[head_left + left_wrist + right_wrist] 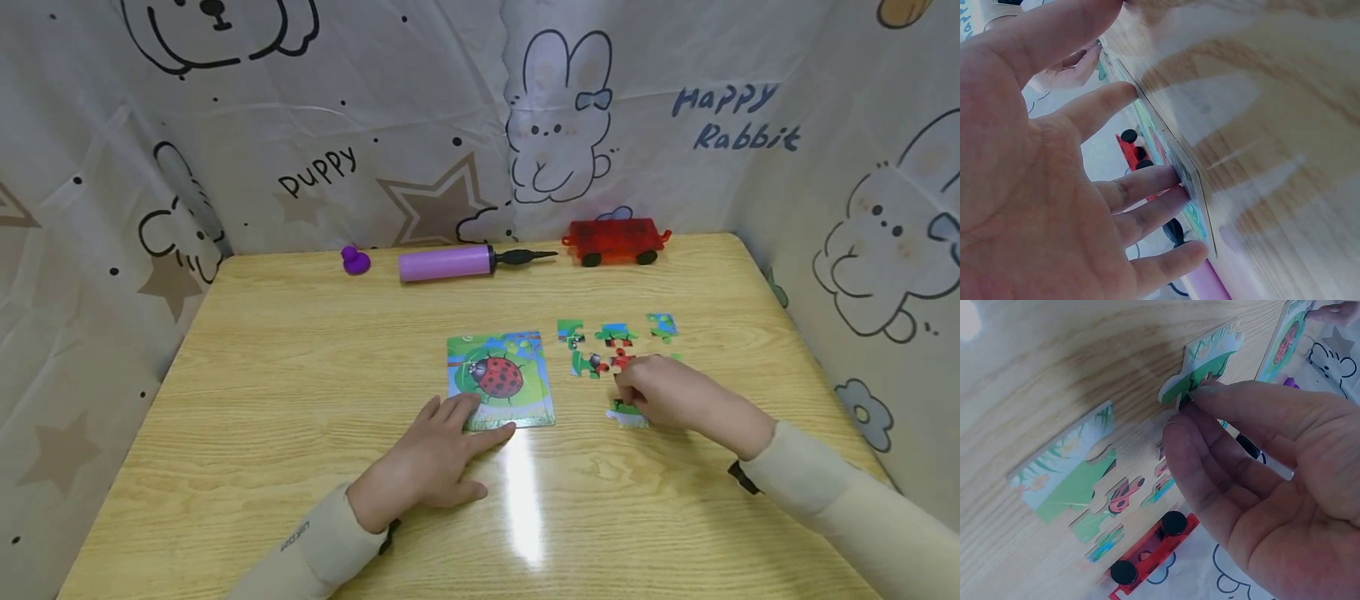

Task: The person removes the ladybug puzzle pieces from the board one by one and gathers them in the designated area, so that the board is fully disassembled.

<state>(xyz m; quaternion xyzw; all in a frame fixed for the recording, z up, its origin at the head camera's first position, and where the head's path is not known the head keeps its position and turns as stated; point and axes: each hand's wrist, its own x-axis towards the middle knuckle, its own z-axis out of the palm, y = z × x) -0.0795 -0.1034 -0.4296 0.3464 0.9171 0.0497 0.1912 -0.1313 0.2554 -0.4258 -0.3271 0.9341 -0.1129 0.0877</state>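
In the head view, the square ladybug picture board (532, 392) lies flat in mid-table. My left hand (427, 462), fingers spread, rests its fingertips along the board's near edge; the left wrist view shows straight fingers (1147, 215) touching it. To the right, my right hand (671, 393) is low over the loose pieces. Its thumb and index finger pinch a grass-edged jigsaw piece (1213, 353) at its inner side. Another grass-edged piece (1063, 472) lies near it on the table, hidden under the hand in the head view.
Several jigsaw pieces (617, 334) are spread right of the board. Along the table's back edge are a purple knobbed object (356, 261), a purple hand pump (446, 263) with a black nozzle, and a red toy wagon (615, 239). Patterned cloth (420, 108) hangs around the table.
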